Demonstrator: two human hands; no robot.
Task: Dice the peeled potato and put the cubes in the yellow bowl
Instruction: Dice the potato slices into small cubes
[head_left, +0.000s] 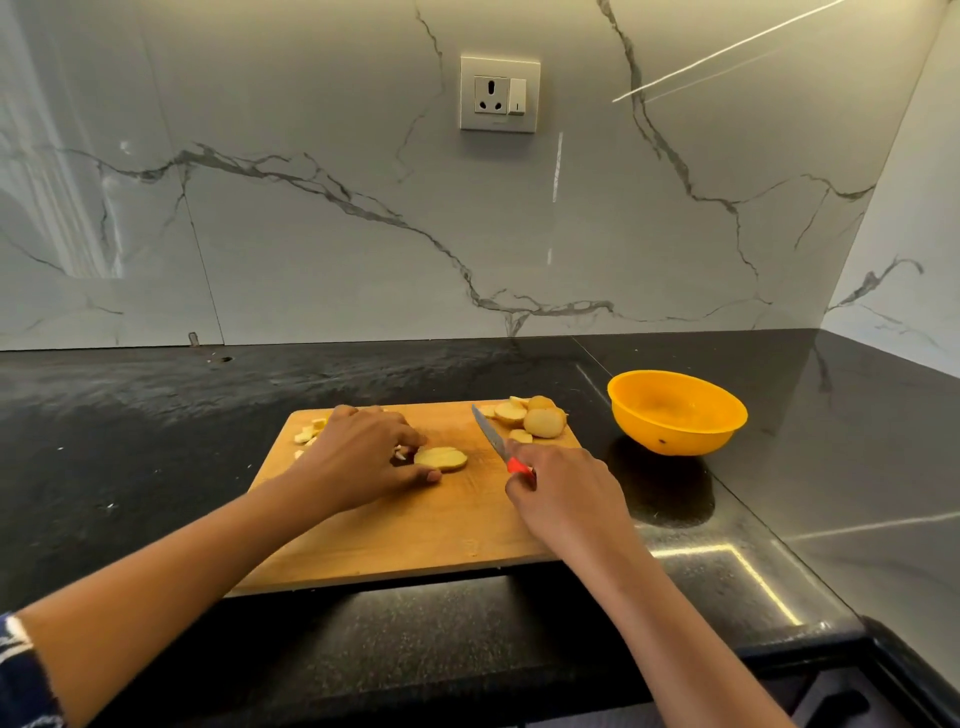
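A wooden cutting board (415, 525) lies on the black counter. My left hand (358, 457) rests on the board, thumb and fingertips pinching a stack of round potato slices (441, 459) at its middle. My right hand (561, 488) grips a knife with a red handle (519, 466); its blade (488, 431) points up and left, lifted clear of the stack. More potato slices (535, 418) are piled at the board's far right corner. Small cut pieces (307, 432) lie at the far left, partly hidden by my left hand. The yellow bowl (675, 413) stands right of the board, and I see nothing in it.
A marble backsplash with a wall socket (500, 94) rises behind the counter. A side wall closes the right. The counter's front edge (779, 649) runs below the board, whose near edge overhangs a darker recess.
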